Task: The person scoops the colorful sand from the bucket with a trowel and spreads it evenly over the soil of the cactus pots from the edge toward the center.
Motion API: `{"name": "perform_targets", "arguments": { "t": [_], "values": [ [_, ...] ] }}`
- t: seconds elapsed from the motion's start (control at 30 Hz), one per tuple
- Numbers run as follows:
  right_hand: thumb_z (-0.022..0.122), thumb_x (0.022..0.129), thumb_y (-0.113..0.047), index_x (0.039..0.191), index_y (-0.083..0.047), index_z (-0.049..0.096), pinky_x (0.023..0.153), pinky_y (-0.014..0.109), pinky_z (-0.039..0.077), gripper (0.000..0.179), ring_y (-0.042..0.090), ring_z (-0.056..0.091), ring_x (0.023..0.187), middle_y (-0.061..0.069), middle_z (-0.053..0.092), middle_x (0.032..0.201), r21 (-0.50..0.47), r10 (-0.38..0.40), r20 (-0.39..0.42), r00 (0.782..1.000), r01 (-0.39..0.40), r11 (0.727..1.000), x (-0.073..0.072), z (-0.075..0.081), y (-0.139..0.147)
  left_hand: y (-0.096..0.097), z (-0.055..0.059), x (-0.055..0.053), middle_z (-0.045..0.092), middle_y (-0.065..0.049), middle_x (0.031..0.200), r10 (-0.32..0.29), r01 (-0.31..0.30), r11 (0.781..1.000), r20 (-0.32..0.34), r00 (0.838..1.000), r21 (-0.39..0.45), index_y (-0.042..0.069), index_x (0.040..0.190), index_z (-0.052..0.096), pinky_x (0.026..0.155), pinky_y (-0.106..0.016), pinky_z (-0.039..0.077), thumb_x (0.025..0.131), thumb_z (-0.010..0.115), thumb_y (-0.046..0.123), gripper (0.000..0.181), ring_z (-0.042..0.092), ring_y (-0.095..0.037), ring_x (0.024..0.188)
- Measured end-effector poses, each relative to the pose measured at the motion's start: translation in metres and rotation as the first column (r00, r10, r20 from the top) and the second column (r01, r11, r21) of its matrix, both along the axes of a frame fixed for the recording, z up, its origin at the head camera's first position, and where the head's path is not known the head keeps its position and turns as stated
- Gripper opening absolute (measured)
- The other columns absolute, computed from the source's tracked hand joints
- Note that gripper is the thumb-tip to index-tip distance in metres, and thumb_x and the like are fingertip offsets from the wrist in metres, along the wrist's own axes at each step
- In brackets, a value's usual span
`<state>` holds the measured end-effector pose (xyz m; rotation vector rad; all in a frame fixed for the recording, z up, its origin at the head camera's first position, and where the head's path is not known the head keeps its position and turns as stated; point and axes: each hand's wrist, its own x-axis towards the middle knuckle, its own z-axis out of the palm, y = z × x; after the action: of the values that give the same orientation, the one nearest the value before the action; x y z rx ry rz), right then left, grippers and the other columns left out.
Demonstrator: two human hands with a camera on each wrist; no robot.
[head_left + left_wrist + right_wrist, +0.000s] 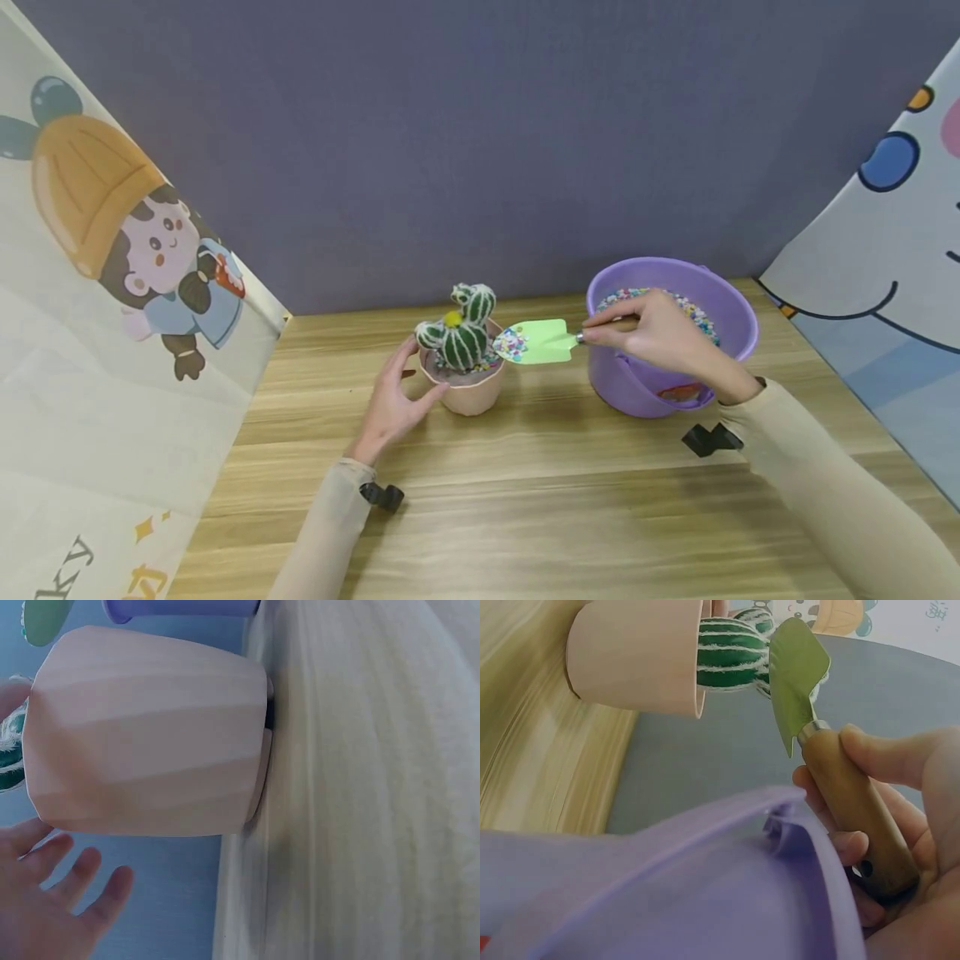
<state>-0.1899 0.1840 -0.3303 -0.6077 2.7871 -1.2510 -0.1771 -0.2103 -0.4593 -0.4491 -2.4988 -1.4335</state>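
A pale pink flowerpot (474, 396) holds a knitted-looking green and white cactus (463, 345) with a yellow bloom and colourful bits round its base. My left hand (393, 407) holds the pot near its rim between thumb and index finger; the other fingers extend loosely in the left wrist view. From the right, my right hand (660, 332) grips the wooden handle (862, 814) of a small green trowel (547, 342). Colourful pebbles (512, 343) lie on the trowel's tip, at the pot's right rim. The hand is above the near side of a purple bucket (626, 387).
More colourful pebbles (701, 321) are inside the bucket, whose handle hangs at its front. Both stand on a wood-grain table (525, 517). A dark grey panel (480, 150) rises behind, with printed cartoon panels at left and right.
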Motion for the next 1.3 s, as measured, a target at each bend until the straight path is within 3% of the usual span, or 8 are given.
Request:
{"name": "perform_targets", "arguments": {
  "t": [0.1, 0.27, 0.37, 0.47, 0.87, 1.13, 1.3],
  "values": [
    [0.081, 0.096, -0.025, 0.108, -0.013, 0.085, 0.058, 0.019, 0.052, 0.018, 0.01, 0.075, 0.075, 0.003, 0.084, 0.1, 0.024, 0.008, -0.004, 1.0, -0.008, 1.0, -0.002, -0.001, -0.006, -0.001, -0.001, -0.001, 0.047, -0.017, 0.164, -0.028, 0.029, 0.999, 0.015, 0.999, -0.021, 0.008, 0.163, 0.039, 0.114, -0.06, 0.051, 0.087, 0.086, 0.027, 0.091, 0.048, -0.039, 0.148],
    [0.081, 0.096, -0.025, 0.109, -0.01, 0.085, 0.05, 0.02, 0.043, 0.02, 0.005, 0.064, 0.06, 0.004, 0.084, 0.097, 0.047, 0.024, -0.005, 1.0, -0.024, 0.999, -0.004, -0.002, -0.015, -0.002, -0.003, -0.003, 0.051, -0.016, 0.16, -0.02, 0.021, 0.999, 0.03, 0.999, -0.038, 0.01, 0.163, 0.041, 0.112, -0.059, 0.053, 0.086, 0.087, 0.028, 0.091, 0.051, -0.039, 0.144],
    [0.081, 0.095, -0.026, 0.108, -0.012, 0.085, 0.043, 0.022, 0.034, 0.019, 0.004, 0.046, 0.047, 0.002, 0.083, 0.09, 0.08, 0.021, -0.004, 1.0, -0.02, 0.997, -0.006, -0.001, -0.018, -0.003, -0.002, -0.003, 0.052, -0.015, 0.159, -0.016, 0.017, 0.998, 0.035, 0.999, -0.053, 0.012, 0.163, 0.041, 0.111, -0.059, 0.053, 0.086, 0.087, 0.03, 0.092, 0.051, -0.038, 0.143],
    [0.081, 0.095, -0.027, 0.108, -0.015, 0.086, 0.043, 0.022, 0.031, 0.018, 0.003, 0.035, 0.044, -0.001, 0.082, 0.088, 0.106, 0.019, -0.002, 1.0, -0.019, 0.994, -0.007, 0.0, -0.022, -0.004, -0.001, -0.002, 0.053, -0.015, 0.158, -0.009, 0.012, 0.998, 0.039, 0.999, -0.063, 0.014, 0.164, 0.041, 0.111, -0.059, 0.053, 0.086, 0.087, 0.032, 0.093, 0.052, -0.037, 0.142],
    [0.081, 0.095, -0.024, 0.103, -0.014, 0.086, 0.044, 0.024, 0.031, 0.015, 0.004, 0.03, 0.045, 0.004, 0.083, 0.092, 0.127, 0.043, -0.01, 0.999, -0.042, 0.991, -0.012, 0.001, -0.035, -0.002, 0.0, -0.002, 0.056, -0.012, 0.155, 0.012, -0.008, 0.995, 0.034, 0.999, -0.097, 0.017, 0.162, 0.044, 0.109, -0.057, 0.055, 0.084, 0.089, 0.035, 0.092, 0.054, -0.034, 0.14],
    [0.082, 0.093, -0.027, 0.103, -0.015, 0.087, 0.042, 0.023, 0.025, 0.015, 0.005, 0.028, 0.045, -0.005, 0.076, 0.071, 0.195, 0.032, -0.031, 0.999, -0.025, 0.98, -0.014, 0.002, -0.041, 0.0, 0.002, 0.0, 0.057, -0.011, 0.154, 0.034, -0.03, 0.992, 0.034, 0.999, -0.119, 0.017, 0.16, 0.047, 0.109, -0.056, 0.054, 0.083, 0.09, 0.039, 0.091, 0.055, -0.033, 0.138],
    [0.083, 0.092, -0.027, 0.101, -0.016, 0.087, 0.042, 0.023, 0.027, 0.014, 0.006, 0.034, 0.045, -0.003, 0.079, 0.076, 0.236, 0.029, -0.066, 0.997, -0.012, 0.972, -0.012, 0.004, -0.046, -0.001, 0.002, 0.001, 0.059, -0.01, 0.151, 0.068, -0.063, 0.987, 0.03, 0.997, -0.147, 0.017, 0.156, 0.05, 0.109, -0.055, 0.054, 0.08, 0.092, 0.044, 0.091, 0.055, -0.032, 0.137]
  ]
}}
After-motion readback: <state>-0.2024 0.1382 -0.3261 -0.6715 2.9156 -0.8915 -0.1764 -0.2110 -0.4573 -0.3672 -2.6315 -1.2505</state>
